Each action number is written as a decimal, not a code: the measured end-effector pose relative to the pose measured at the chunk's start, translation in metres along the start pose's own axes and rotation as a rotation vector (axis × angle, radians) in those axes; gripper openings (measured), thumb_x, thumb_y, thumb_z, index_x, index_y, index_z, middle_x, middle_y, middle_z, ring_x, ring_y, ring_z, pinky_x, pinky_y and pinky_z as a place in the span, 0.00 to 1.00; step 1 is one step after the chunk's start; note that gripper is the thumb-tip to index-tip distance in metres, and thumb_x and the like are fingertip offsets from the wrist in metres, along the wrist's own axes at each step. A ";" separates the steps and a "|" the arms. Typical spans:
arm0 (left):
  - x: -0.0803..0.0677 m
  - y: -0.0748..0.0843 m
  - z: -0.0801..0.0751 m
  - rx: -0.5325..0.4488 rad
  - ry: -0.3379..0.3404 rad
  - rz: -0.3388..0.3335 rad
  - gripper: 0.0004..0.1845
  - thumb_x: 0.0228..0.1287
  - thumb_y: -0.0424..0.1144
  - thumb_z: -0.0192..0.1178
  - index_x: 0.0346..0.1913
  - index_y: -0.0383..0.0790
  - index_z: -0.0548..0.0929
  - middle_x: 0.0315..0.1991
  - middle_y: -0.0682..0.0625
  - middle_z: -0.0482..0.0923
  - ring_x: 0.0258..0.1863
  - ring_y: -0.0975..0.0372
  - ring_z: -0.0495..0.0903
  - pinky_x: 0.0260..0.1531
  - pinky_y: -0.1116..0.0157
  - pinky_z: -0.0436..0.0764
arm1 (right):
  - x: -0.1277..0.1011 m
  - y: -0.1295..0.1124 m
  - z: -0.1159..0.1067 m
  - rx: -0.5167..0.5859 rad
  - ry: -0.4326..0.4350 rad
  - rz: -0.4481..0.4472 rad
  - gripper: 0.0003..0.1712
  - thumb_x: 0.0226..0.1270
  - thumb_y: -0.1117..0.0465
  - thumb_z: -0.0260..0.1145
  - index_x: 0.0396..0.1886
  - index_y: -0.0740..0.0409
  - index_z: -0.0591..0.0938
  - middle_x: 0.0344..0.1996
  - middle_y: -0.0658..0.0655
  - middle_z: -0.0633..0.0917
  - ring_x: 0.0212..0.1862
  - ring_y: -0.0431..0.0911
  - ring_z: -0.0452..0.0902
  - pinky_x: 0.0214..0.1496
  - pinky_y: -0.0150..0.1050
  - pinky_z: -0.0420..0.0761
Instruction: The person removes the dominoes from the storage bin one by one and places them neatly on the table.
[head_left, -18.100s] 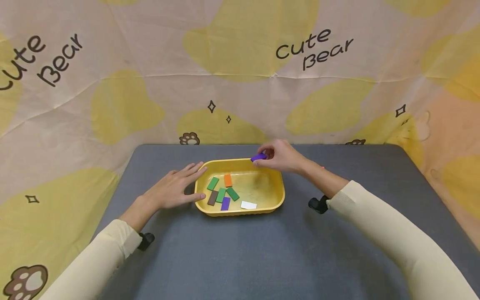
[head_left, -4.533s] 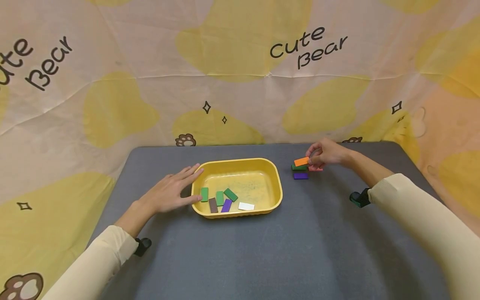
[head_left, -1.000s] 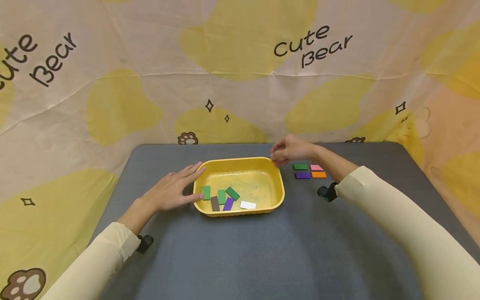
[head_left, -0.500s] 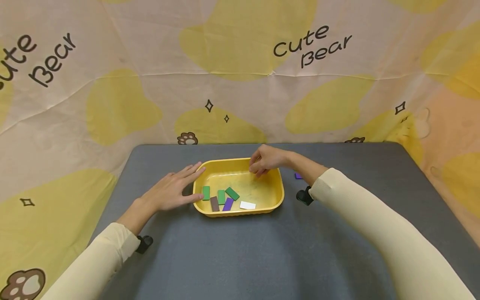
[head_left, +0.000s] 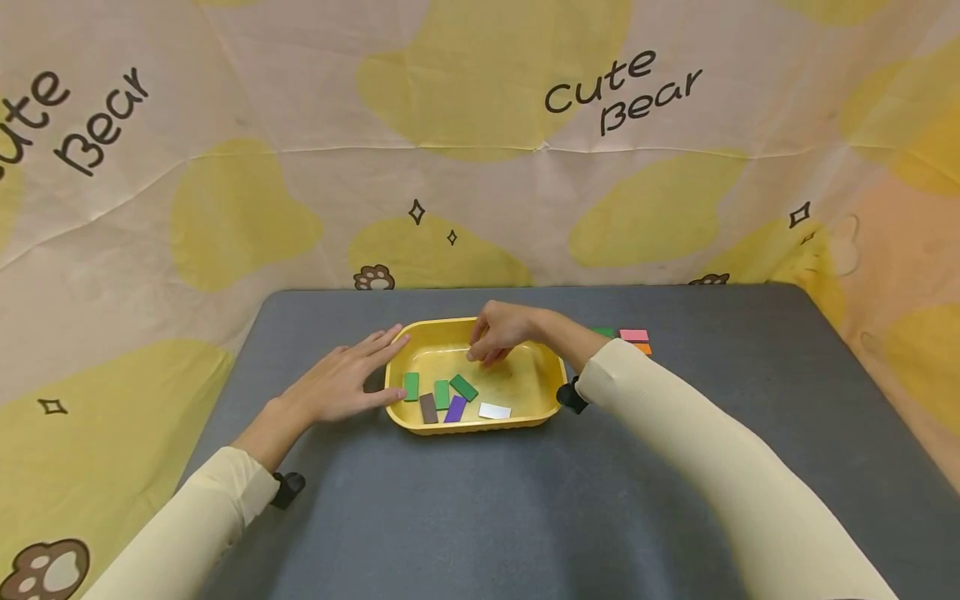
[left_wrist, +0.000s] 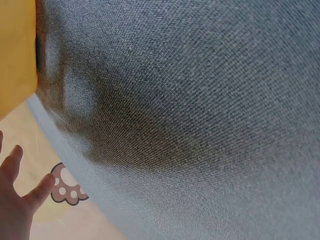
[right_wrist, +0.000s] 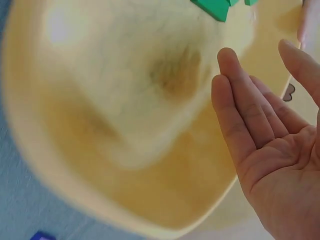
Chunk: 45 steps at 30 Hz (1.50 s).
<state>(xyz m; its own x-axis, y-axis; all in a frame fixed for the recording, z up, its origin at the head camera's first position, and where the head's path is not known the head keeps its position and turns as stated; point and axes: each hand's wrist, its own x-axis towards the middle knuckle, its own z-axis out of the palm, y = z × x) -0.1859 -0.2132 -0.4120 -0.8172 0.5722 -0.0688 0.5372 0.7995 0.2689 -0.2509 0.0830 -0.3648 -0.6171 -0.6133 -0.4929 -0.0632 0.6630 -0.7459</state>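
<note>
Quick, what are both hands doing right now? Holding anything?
Left hand: open, fingers flat, resting against the yellow tray.
Right hand: open and empty, over the tray above the green block.

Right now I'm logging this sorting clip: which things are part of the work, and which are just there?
In use: yellow tray, coloured tiles in it, sorted tiles beside it, right hand, left hand.

Just there: grey table, bear-print backdrop.
</note>
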 end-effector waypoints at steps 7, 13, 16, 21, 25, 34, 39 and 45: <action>0.000 0.001 0.000 -0.010 -0.028 -0.025 0.46 0.65 0.69 0.52 0.80 0.53 0.51 0.80 0.53 0.45 0.77 0.48 0.52 0.65 0.37 0.61 | 0.014 -0.003 0.015 -0.043 -0.010 0.038 0.16 0.65 0.63 0.71 0.48 0.69 0.84 0.38 0.66 0.89 0.44 0.56 0.87 0.50 0.44 0.83; 0.000 0.000 0.000 -0.011 -0.021 -0.018 0.46 0.66 0.68 0.53 0.80 0.54 0.51 0.80 0.52 0.46 0.77 0.47 0.53 0.64 0.37 0.62 | 0.022 -0.007 0.023 -0.114 -0.055 0.052 0.13 0.65 0.62 0.71 0.43 0.67 0.84 0.32 0.60 0.87 0.38 0.50 0.86 0.49 0.42 0.83; -0.001 -0.001 -0.001 -0.008 -0.015 -0.012 0.46 0.66 0.69 0.52 0.80 0.54 0.51 0.80 0.53 0.46 0.76 0.47 0.53 0.64 0.38 0.63 | 0.026 -0.010 0.024 -0.163 -0.064 0.043 0.12 0.64 0.62 0.71 0.41 0.67 0.84 0.31 0.61 0.88 0.33 0.48 0.85 0.45 0.40 0.84; -0.001 -0.001 -0.001 -0.001 -0.018 -0.010 0.46 0.66 0.69 0.52 0.80 0.53 0.52 0.80 0.53 0.46 0.76 0.48 0.53 0.64 0.38 0.63 | 0.031 -0.015 0.029 -0.232 -0.046 0.057 0.12 0.63 0.62 0.72 0.40 0.66 0.83 0.32 0.64 0.88 0.31 0.47 0.84 0.45 0.41 0.84; -0.001 0.000 0.000 -0.005 -0.020 -0.012 0.46 0.65 0.69 0.52 0.80 0.53 0.52 0.80 0.53 0.46 0.76 0.48 0.53 0.64 0.38 0.63 | 0.034 -0.020 0.034 -0.250 -0.013 0.084 0.15 0.60 0.63 0.74 0.42 0.66 0.82 0.34 0.66 0.89 0.36 0.52 0.87 0.46 0.43 0.84; 0.000 -0.001 0.001 -0.002 -0.017 -0.014 0.46 0.66 0.68 0.54 0.80 0.53 0.52 0.80 0.52 0.46 0.76 0.48 0.53 0.64 0.38 0.63 | 0.038 -0.023 0.040 -0.274 0.040 0.114 0.22 0.54 0.66 0.78 0.45 0.68 0.78 0.27 0.61 0.87 0.38 0.55 0.88 0.43 0.41 0.85; 0.000 -0.001 0.000 -0.002 -0.009 -0.007 0.46 0.65 0.67 0.54 0.80 0.53 0.52 0.80 0.53 0.46 0.76 0.48 0.54 0.63 0.38 0.64 | 0.041 -0.025 0.042 -0.352 0.046 0.097 0.24 0.51 0.64 0.80 0.44 0.67 0.79 0.28 0.58 0.85 0.36 0.54 0.88 0.40 0.39 0.84; -0.001 -0.001 -0.001 -0.004 -0.005 0.002 0.46 0.66 0.69 0.52 0.80 0.53 0.52 0.80 0.53 0.46 0.76 0.49 0.54 0.63 0.38 0.63 | 0.043 -0.027 0.045 -0.444 0.065 0.089 0.23 0.48 0.63 0.82 0.39 0.62 0.78 0.29 0.55 0.83 0.32 0.50 0.88 0.32 0.32 0.79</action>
<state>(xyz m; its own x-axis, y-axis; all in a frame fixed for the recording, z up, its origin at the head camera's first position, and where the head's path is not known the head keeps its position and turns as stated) -0.1856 -0.2148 -0.4111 -0.8150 0.5748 -0.0730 0.5380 0.7976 0.2727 -0.2409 0.0194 -0.3856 -0.6822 -0.5267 -0.5071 -0.3287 0.8405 -0.4307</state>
